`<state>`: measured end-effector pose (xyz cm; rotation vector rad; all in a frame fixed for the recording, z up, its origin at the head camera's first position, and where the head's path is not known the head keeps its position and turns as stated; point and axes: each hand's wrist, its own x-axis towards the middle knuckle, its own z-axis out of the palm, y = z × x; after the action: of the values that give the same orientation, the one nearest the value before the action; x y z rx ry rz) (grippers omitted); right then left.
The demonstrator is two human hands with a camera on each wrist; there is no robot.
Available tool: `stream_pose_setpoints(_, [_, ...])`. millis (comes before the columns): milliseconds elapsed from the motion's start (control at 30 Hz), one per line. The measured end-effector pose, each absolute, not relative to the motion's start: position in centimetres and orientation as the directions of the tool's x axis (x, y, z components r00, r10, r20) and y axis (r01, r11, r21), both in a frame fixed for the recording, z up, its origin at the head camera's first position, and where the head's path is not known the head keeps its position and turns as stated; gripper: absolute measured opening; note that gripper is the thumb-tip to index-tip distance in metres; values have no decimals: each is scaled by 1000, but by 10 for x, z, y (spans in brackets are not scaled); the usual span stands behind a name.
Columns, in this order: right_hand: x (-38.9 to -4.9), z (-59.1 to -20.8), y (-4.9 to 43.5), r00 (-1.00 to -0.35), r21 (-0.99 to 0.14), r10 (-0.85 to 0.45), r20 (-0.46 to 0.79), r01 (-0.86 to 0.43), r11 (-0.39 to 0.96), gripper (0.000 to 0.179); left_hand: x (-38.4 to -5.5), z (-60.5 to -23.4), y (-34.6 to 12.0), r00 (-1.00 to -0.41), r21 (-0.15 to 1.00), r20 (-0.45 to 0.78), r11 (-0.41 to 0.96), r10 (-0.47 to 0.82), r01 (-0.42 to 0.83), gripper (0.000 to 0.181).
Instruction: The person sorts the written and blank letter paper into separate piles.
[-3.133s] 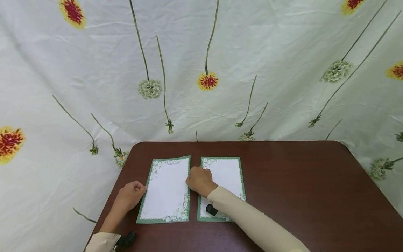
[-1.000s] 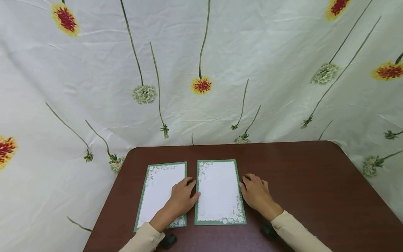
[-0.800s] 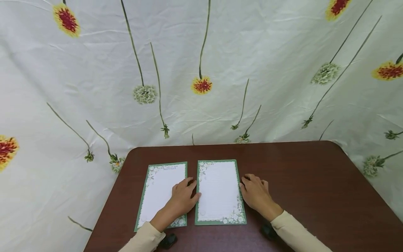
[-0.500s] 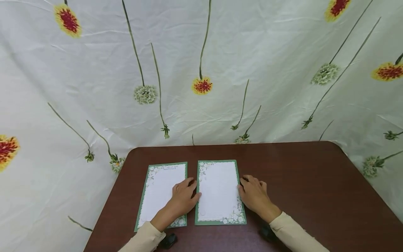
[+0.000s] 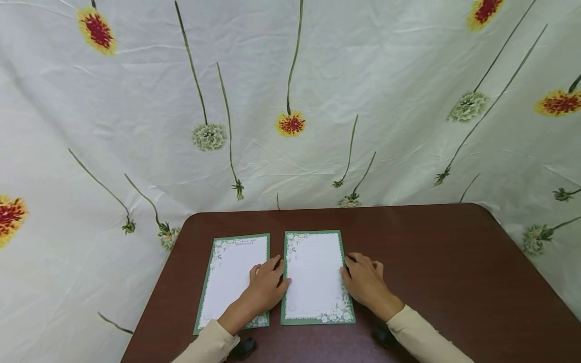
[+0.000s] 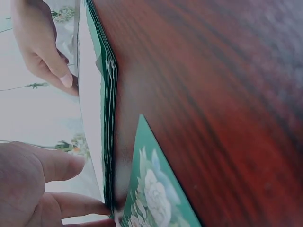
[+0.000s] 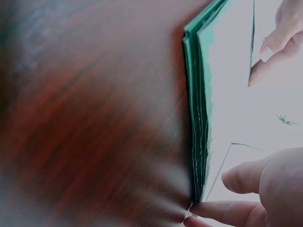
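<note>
Both my left hand [image 5: 267, 283] and my right hand [image 5: 364, 281] are relaxed, fingers loosely spread, touching the left and right edges of one green-bordered paper stack [image 5: 313, 272] on one brown table [image 5: 454, 282]. One more green-bordered sheet [image 5: 229, 282] lies to its left.

we list: paper stack [image 5: 315, 277], smooth, matt-looking; paper sheet [image 5: 230, 275], likewise smooth; tabletop [image 5: 436, 262], wood-grained, smooth, glossy; hanging cloth [image 5: 386, 65], wrinkled, soft sheen; sleeves [image 5: 424, 335], matt cloth.

left sleeve [image 5: 211, 344]: cream, fabric | right sleeve [image 5: 419, 334]: cream, fabric | wrist devices [image 5: 243, 348]: small, black | fingers [image 6: 78, 204]: bare
</note>
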<state>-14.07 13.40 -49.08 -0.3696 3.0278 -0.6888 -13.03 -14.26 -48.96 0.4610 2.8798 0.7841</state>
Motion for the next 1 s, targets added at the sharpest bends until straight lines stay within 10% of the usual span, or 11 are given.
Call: stream_pose_setpoints(1000, [-147,-489,129,-983,-521,-114,144,-173,836,31,-133,-487,-133,-964,553,91,792,249,257,48])
